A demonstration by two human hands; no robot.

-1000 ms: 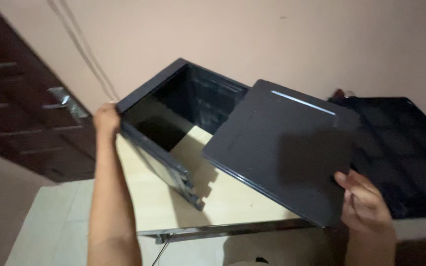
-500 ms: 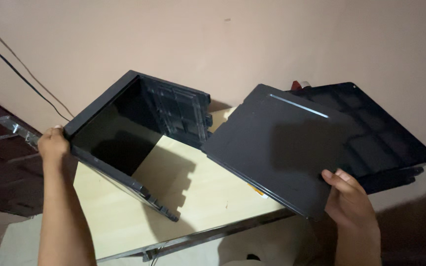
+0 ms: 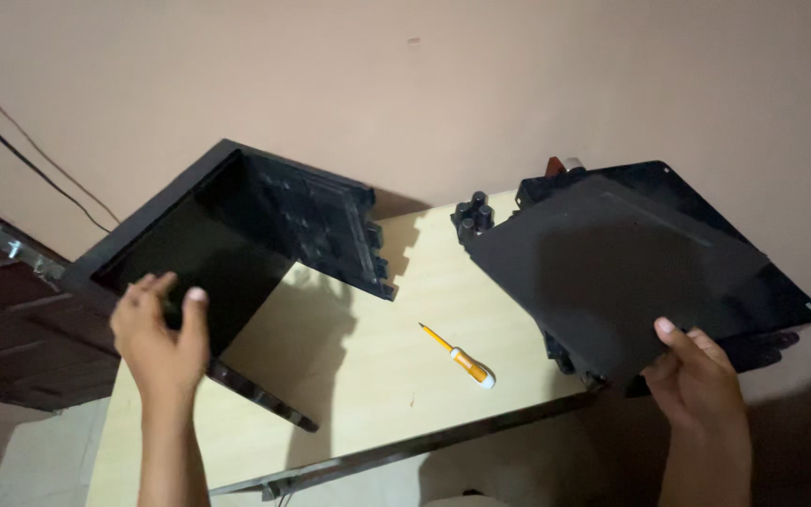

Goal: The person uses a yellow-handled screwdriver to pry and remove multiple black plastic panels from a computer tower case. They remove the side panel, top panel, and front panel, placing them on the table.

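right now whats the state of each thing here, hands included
left hand: gripping the front edge of the black case
black case: open, hollow side showing, tilted up on the table
right hand: holding the flat black panel by its lower corner
flat black panel: off the case, held tilted above the other dark parts
screwdriver: lying loose on the table, untouched
table: light wood, bearing the parts

Between your two hands the worktop (image 3: 359, 376) lies open at the frame's centre — only a yellow-handled screwdriver (image 3: 458, 357) sits there. The open black casing (image 3: 265, 225) blocks the left, the flat black panel (image 3: 612, 272) the right — wall close behind.
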